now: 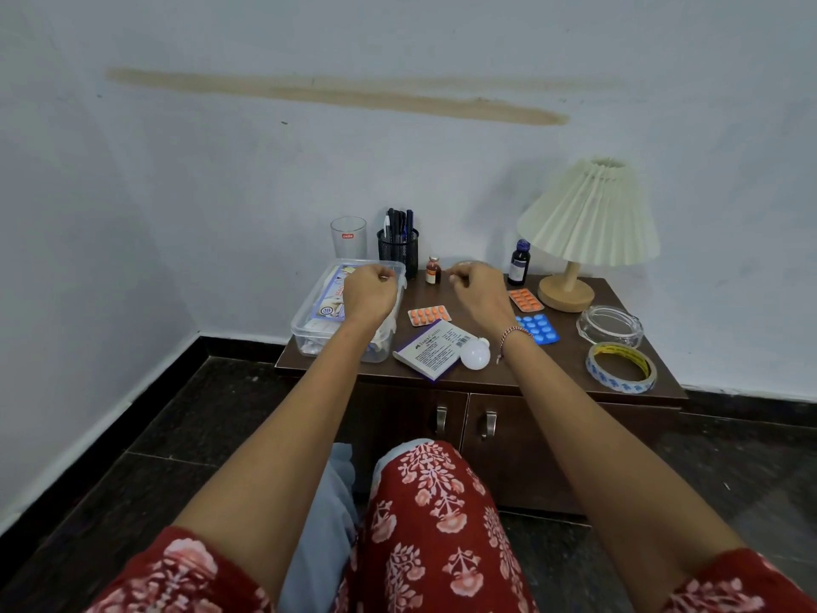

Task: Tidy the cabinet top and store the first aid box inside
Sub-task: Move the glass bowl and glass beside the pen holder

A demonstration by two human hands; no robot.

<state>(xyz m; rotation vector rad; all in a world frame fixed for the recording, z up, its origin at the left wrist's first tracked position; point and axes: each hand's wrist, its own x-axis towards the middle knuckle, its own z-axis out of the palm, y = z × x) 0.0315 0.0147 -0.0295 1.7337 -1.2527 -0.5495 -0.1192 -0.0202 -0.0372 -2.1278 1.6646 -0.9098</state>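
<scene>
Left hand (369, 292) over first aid box (309, 330) (surface's (561, 371) left edge); right hand (479, 294) mid-surface; fingers (383, 273) curled, empty.

Setting was a room in a home: low brown cabinet (570, 360) against painted wall (265, 170), pleated table lamp (588, 214), pen holder (398, 250), medicine strips (428, 315), dark tiled floor (199, 413).

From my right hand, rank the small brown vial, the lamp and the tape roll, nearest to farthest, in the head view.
1. Small brown vial, just left of the right hand, at the back.
2. Lamp, to the right, back corner.
3. Tape roll, far right, front edge.
</scene>
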